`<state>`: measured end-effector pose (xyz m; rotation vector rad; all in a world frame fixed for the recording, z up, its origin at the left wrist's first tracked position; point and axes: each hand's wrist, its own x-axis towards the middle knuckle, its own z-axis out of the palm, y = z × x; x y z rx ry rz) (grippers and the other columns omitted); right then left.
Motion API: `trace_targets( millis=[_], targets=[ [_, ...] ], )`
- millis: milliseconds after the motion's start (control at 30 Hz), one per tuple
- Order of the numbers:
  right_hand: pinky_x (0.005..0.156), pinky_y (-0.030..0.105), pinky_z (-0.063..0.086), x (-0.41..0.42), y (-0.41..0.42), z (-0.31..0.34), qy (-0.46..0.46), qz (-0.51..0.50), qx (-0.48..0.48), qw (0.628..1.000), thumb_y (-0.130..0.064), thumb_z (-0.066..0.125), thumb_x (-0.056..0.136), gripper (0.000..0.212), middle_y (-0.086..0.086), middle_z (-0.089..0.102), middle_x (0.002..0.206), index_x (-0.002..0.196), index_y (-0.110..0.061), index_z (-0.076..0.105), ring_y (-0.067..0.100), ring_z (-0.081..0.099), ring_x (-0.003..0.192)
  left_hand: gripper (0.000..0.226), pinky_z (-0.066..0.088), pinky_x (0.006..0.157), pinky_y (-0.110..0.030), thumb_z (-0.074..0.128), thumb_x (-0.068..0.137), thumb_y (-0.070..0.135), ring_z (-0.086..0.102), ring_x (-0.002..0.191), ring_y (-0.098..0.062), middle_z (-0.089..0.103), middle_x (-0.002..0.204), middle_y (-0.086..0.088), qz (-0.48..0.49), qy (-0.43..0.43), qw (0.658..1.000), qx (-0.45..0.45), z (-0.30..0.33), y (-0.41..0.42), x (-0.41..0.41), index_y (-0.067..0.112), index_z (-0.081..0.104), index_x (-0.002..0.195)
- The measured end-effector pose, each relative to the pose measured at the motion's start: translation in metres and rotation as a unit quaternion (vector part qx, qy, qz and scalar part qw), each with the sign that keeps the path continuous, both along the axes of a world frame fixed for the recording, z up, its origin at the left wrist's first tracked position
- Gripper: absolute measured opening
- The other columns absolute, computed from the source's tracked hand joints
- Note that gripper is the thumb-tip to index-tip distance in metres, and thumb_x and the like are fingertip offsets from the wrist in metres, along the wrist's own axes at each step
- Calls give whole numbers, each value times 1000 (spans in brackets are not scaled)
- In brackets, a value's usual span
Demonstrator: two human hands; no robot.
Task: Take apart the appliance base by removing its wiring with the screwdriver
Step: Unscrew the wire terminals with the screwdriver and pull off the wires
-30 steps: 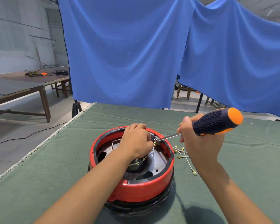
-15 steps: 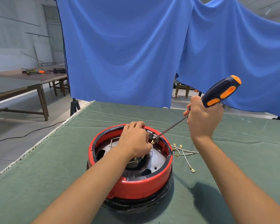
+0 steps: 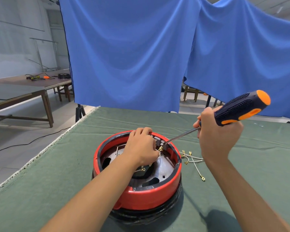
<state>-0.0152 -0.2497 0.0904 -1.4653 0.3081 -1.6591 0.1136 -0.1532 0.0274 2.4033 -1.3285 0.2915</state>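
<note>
Blue cloth (image 3: 132, 56) hangs behind the green-covered table (image 3: 40, 190); wooden bench (image 3: 23, 91) at left

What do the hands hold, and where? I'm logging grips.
Right hand grips the screwdriver by its handle. Left hand pinches a wire near its brass terminal.

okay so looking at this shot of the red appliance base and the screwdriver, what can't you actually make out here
Head view only:
- Screwdriver tip: too small to tell what it presses at the terminal block.
- Left hand fingertips: curled under, so the grip on the wire connector is hidden.
- Appliance base interior: partly covered by the left forearm.
- Loose wires on the table: partly behind the right hand.
</note>
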Motion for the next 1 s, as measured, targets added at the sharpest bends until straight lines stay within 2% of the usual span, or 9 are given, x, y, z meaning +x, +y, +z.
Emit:
trace_targets(
  millis=[67, 133, 200, 300, 600, 767, 800, 900, 1000],
  targets=[
    [48, 32, 42, 1, 2, -4, 4, 0, -13, 1000, -30, 55, 68, 23, 3, 56, 43, 48, -19, 56, 18, 50, 37, 15, 17, 109, -34, 61, 78, 31, 27, 133, -20, 35, 146, 2, 0, -1, 1000, 3, 0, 1, 0, 21, 71, 83],
    [43, 40, 42, 3, 5, -7, 9, -10, -35, 999, -30, 55, 70, 35, 16, 53, 45, 53, 1, 53, 30, 48, 39, 15, 17, 109, -34, 61, 78, 31, 27, 132, -20, 35, 146, 2, 0, -1, 1000, 3, 1, 1, 0, 22, 71, 83],
    [44, 43, 45, 4, 9, -8, 17, -25, -66, 997, -30, 55, 71, 39, 20, 52, 46, 56, 6, 51, 34, 50, 42, 15, 17, 109, -34, 61, 78, 31, 27, 132, -20, 35, 146, 3, -1, -1, 1000, 2, 1, 0, 0, 22, 71, 83],
    [46, 37, 44, 3, 12, -8, 26, -34, -95, 995, -30, 54, 72, 39, 19, 52, 45, 55, 5, 51, 27, 52, 43, 14, 18, 108, -34, 61, 77, 31, 28, 131, -20, 35, 146, 3, 0, -1, 1000, 3, 1, 0, -1, 23, 71, 82],
    [47, 40, 46, 5, 9, -17, 30, -27, -69, 997, -30, 54, 70, 39, 18, 54, 48, 58, 6, 54, 32, 54, 45, 11, 17, 109, -35, 61, 78, 30, 27, 131, -20, 35, 146, 2, -3, 7, 1000, 7, 2, 1, -1, 23, 69, 81],
    [42, 40, 41, 8, 5, -15, 27, -17, -56, 998, -28, 54, 70, 40, 23, 50, 46, 55, 9, 50, 32, 48, 41, 11, 17, 109, -35, 61, 78, 30, 27, 132, -21, 35, 146, 2, -1, 11, 1000, 13, 4, 1, -2, 22, 69, 81],
    [41, 37, 40, 7, 3, -14, 23, -10, -41, 999, -27, 54, 69, 36, 20, 50, 44, 53, 5, 51, 27, 48, 39, 11, 17, 109, -35, 61, 78, 30, 27, 132, -21, 35, 146, 2, 0, 11, 1000, 15, 4, 1, -2, 22, 69, 81],
    [47, 29, 41, 8, -7, -8, 5, 13, 10, 1000, -24, 53, 69, 23, -1, 54, 41, 47, -22, 57, 19, 50, 40, 10, 18, 109, -35, 61, 78, 29, 28, 131, -21, 35, 146, 2, 3, 14, 1000, 21, 4, 2, -4, 23, 68, 79],
    [45, 24, 36, 12, -22, -10, -9, 15, 78, 997, -20, 53, 69, 24, -5, 51, 39, 45, -21, 55, 18, 52, 39, 6, 18, 108, -34, 62, 77, 28, 28, 131, -20, 36, 145, 3, 5, 19, 1000, 24, 7, 2, -3, 26, 62, 72]
  ],
)
